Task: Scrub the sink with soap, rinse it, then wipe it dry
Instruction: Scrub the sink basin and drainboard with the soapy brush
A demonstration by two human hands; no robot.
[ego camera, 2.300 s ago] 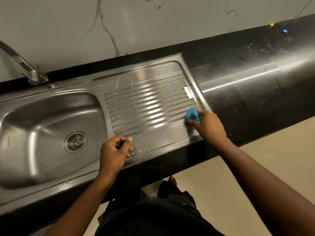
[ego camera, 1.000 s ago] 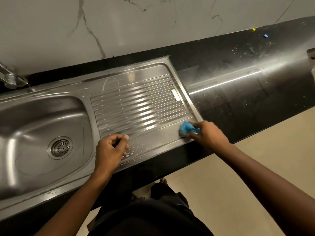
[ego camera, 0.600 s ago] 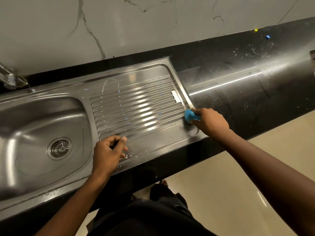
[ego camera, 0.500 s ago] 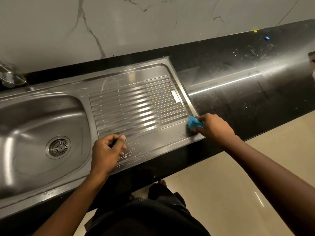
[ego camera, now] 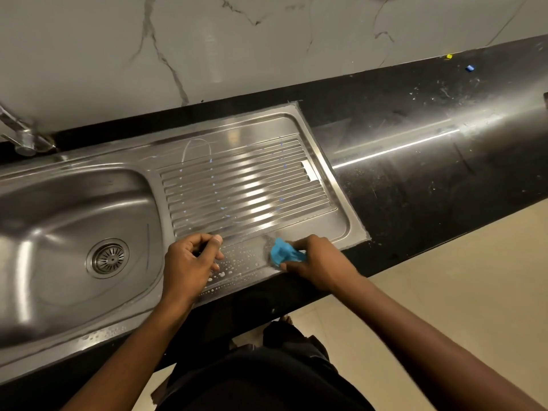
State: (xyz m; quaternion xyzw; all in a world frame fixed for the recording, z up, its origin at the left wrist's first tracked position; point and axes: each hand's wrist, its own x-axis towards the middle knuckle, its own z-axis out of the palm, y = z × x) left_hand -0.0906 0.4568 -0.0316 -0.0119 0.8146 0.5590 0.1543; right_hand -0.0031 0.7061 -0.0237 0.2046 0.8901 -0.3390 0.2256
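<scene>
Blue cloth (ego camera: pixel 284 254): a crumpled wad at lower centre of the frame, pressed onto the flat front strip of the drainboard, just below the ribs.
Right hand (ego camera: pixel 320 262): fingers and thumb curled narrowly round the blue cloth, pinching it from its right side; knuckles up, the forearm running off to the lower right.
Left hand (ego camera: pixel 189 262): fingers curled in toward the palm, thumb tip against the forefinger, holding nothing that shows; it rests on the front strip left of the cloth, near it but apart.
Sink (ego camera: pixel 335 185): stainless steel, set into the counter across the left and centre of the frame.
Basin (ego camera: pixel 59 232): at the left, with a round drain strainer (ego camera: pixel 108 258) in its floor.
Drainboard (ego camera: pixel 246 185): ribbed, at centre, streaked with pale marks and small bluish spots.
Suds (ego camera: pixel 234 262): small white beads on the front strip between the two hands.
Tap (ego camera: pixel 25 137): metal, at the far left edge behind the basin, partly cut off.
Countertop (ego camera: pixel 430 179): glossy black stone, smeared and speckled, with a bright reflected line; a yellow bit (ego camera: pixel 449 56) and a blue bit (ego camera: pixel 469 67) lie at upper right.
Wall (ego camera: pixel 237 40): pale marble with grey veins, across the top.
Floor (ego camera: pixel 444 277): beige tile at lower right.
Person: dark clothing (ego camera: pixel 252 381) at bottom centre.
</scene>
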